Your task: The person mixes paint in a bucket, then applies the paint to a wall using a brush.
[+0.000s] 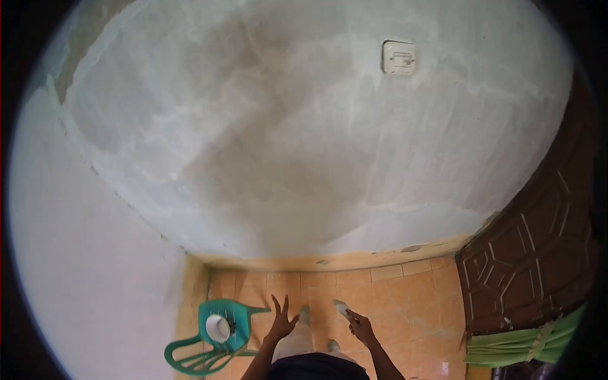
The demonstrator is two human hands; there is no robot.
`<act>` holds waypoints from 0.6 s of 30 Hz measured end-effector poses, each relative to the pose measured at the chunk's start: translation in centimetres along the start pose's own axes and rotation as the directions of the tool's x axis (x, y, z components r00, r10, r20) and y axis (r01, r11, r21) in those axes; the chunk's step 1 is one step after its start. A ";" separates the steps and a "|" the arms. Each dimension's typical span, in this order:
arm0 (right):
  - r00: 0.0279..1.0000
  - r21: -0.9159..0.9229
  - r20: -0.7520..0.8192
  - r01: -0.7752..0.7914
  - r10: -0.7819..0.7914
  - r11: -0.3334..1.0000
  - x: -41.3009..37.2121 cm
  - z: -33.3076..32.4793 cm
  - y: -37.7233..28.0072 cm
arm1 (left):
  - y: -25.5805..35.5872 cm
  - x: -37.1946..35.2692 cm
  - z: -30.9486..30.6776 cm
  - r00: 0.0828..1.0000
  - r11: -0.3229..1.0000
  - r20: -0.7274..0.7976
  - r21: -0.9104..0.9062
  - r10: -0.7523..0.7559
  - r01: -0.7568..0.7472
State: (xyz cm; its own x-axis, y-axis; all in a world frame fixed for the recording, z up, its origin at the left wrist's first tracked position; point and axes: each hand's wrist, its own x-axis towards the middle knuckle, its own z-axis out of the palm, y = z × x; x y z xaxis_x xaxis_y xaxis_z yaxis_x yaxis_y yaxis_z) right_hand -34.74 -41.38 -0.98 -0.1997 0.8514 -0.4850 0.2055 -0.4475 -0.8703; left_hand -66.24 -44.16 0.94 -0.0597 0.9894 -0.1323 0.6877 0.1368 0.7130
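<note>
My left hand (284,320) is raised in front of my legs, its fingers spread and nothing in it. To the right, my right hand (360,327) is closed around a small hand tool with a pale, flat head (341,308), which points up and left toward the wall. Whether that tool is a brush or a scraper is too small to tell. Ahead stands the wall (304,145), coated in uneven white and grey patches. A white bucket (218,328) rests on the seat of a green plastic chair (240,320) left of my left hand; its contents do not show clearly.
A white switch plate (399,58) is set high in the wall. On the right are a dark brown panelled door (525,253) and a tied green curtain (525,347). Orange tiles (405,297) cover the floor. Another wall (95,253) closes off the left side.
</note>
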 end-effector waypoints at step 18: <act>0.964 -0.273 0.209 0.218 -0.163 0.937 5.5 7.3 -4.2 | -9.8 -8.1 -7.4 0.908 0.957 -0.365 -0.268 -0.206 0.109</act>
State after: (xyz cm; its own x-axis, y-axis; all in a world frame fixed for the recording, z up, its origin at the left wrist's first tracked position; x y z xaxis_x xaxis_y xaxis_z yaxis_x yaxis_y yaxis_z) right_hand -43.68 -36.83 -0.59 -0.4266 0.8367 -0.3434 0.4107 -0.1591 -0.8978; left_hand -77.88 -53.14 0.14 -0.4601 0.8878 -0.0155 0.4576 0.2521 0.8527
